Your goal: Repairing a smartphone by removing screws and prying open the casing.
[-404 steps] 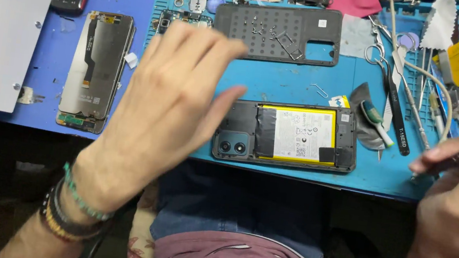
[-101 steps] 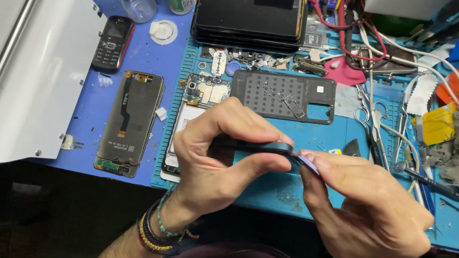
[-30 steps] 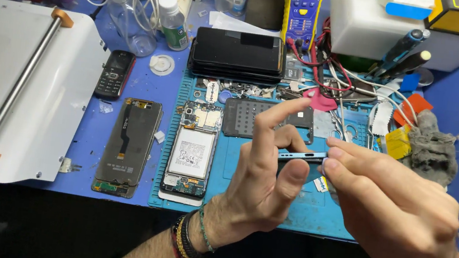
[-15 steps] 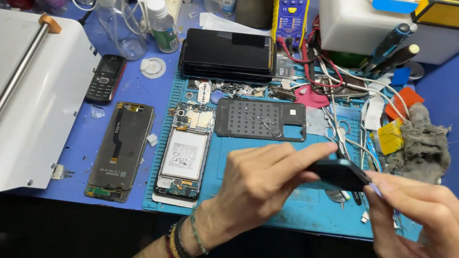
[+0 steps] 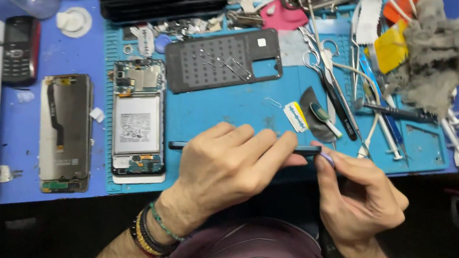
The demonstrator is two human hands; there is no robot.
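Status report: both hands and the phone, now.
Left hand grips dark phone edge-on. Right hand pinches purple pick at its end. Razor blade lies just beyond.

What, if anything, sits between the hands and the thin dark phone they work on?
Nothing visible: the left hand grips the phone edge-on, and the right hand touches its right end with a small purple pick.

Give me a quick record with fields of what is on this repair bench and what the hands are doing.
Left hand: grips a thin dark phone, held edge-on
Right hand: fingertips at the phone's right end, with a small purple pick
Opened phone: battery showing, flat on the blue mat
Screen panel: left of the mat
Perforated dark plate: beyond the hands
Razor blade: on the mat
Keypad phone: far left
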